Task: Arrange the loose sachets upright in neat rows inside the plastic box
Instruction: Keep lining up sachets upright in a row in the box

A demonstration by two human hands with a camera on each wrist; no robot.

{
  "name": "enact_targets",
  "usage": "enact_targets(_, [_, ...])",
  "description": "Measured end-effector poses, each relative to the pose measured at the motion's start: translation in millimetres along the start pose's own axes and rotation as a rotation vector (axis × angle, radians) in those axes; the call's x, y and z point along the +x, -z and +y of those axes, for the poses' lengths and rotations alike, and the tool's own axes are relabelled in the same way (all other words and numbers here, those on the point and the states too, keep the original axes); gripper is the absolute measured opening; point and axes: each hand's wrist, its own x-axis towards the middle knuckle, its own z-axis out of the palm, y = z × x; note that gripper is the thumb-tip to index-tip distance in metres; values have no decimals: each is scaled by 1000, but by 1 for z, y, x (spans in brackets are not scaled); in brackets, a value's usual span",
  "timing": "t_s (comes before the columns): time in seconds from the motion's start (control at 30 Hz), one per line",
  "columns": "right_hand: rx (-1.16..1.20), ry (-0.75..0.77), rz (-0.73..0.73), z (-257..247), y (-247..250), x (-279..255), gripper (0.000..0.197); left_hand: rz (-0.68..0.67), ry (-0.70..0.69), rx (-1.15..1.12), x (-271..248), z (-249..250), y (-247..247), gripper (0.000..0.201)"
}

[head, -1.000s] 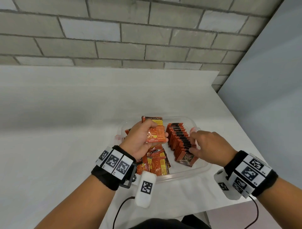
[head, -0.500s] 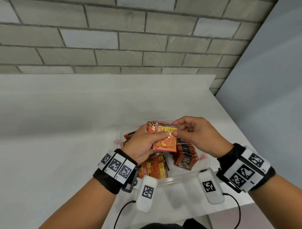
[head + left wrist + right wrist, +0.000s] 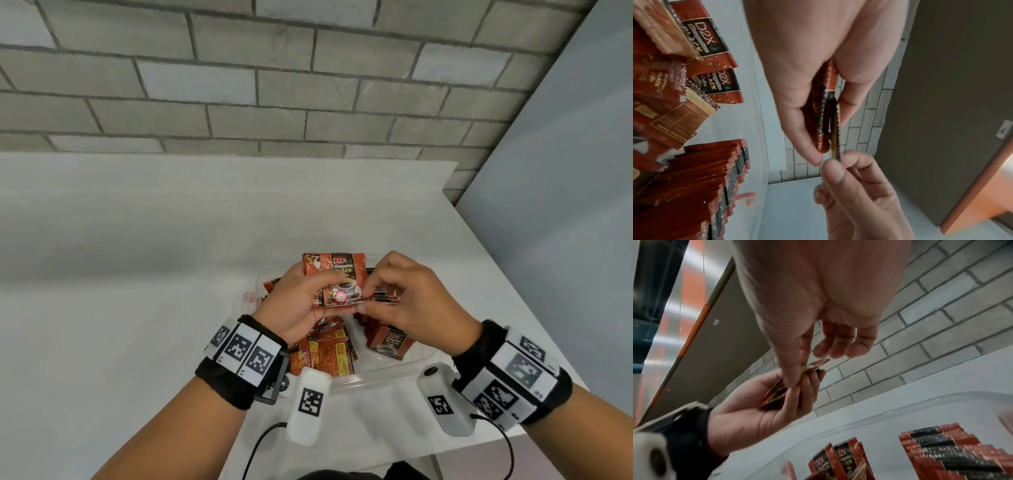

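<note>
My left hand grips a small stack of red-and-black coffee sachets above the clear plastic box, printed front towards me. My right hand pinches the lower right edge of one sachet in that stack. In the left wrist view the stack of sachets shows edge-on between thumb and fingers, with the right hand pinching its tip. A neat upright row of sachets stands in the box's right half. Loose sachets lie piled in its left half.
The box sits near the front right corner of a white table. A grey brick wall runs behind it and a grey panel stands to the right. Cables hang from both wrist cameras at the table's front edge.
My right hand left the upright row and rose to the stack in my left hand, where it now pinches a sachet's edge. The stack turned, so its printed front now shows.
</note>
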Motion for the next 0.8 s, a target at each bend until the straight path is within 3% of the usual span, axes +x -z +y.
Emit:
enact_targets(0.1, [43, -35, 21, -3, 9, 2, 22, -1, -15, 57, 0, 0, 0, 15])
enact_targets(0.23, [-81, -68, 83, -2, 12, 8, 33, -29, -23, 136, -1, -2, -5, 20])
enact_targets(0.37, [-33, -162, -14, -6, 19, 11, 32, -36, -41, 250, -2, -5, -13, 25])
enact_targets(0.5, [-98, -281, -179, -3, 25, 0, 17, 127, -65, 243, 2, -1, -8, 16])
enact_targets(0.67, [-389, -371, -379, 16, 10, -15, 12, 180, -51, 203, 3, -1, 1, 14])
enact_targets(0.8, [-596, -394, -434, 31, 0, -20, 12, 158, -45, 195, 1, -4, 2, 12])
